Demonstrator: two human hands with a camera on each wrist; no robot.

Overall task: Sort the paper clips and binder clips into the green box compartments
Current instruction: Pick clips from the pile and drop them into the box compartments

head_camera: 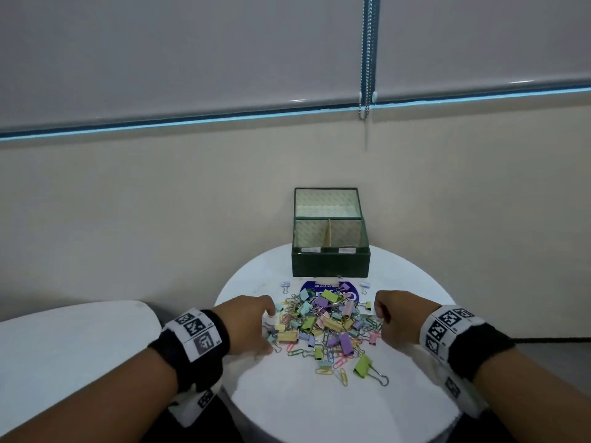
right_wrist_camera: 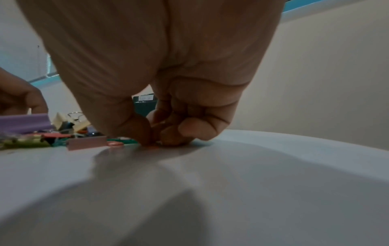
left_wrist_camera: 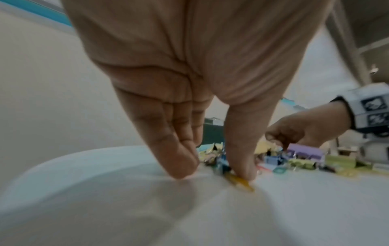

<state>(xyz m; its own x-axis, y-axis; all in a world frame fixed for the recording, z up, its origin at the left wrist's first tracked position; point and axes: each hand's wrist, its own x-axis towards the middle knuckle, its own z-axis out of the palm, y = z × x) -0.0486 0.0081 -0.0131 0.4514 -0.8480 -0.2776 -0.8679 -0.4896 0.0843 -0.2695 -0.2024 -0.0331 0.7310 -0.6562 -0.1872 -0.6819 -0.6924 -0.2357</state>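
A pile of pastel paper clips and binder clips (head_camera: 323,321) lies mid-table in front of the dark green box (head_camera: 331,263). The box's lid stands open and a divider splits it into two compartments. My left hand (head_camera: 270,330) is at the pile's left edge. In the left wrist view the left hand (left_wrist_camera: 212,174) has straight fingers touching the table, and its thumb presses a yellow paper clip (left_wrist_camera: 240,182). My right hand (head_camera: 380,321) is at the pile's right edge. In the right wrist view the right hand (right_wrist_camera: 154,141) has curled fingers, with thumb and forefinger pinching a red paper clip (right_wrist_camera: 152,147) on the table.
The round white table (head_camera: 319,407) stands against a beige wall. A second white table (head_camera: 64,346) is to the left. A green binder clip (head_camera: 364,366) lies apart in front of the pile. Two small binder clips (head_camera: 285,285) flank a blue sticker (head_camera: 308,287) near the box.
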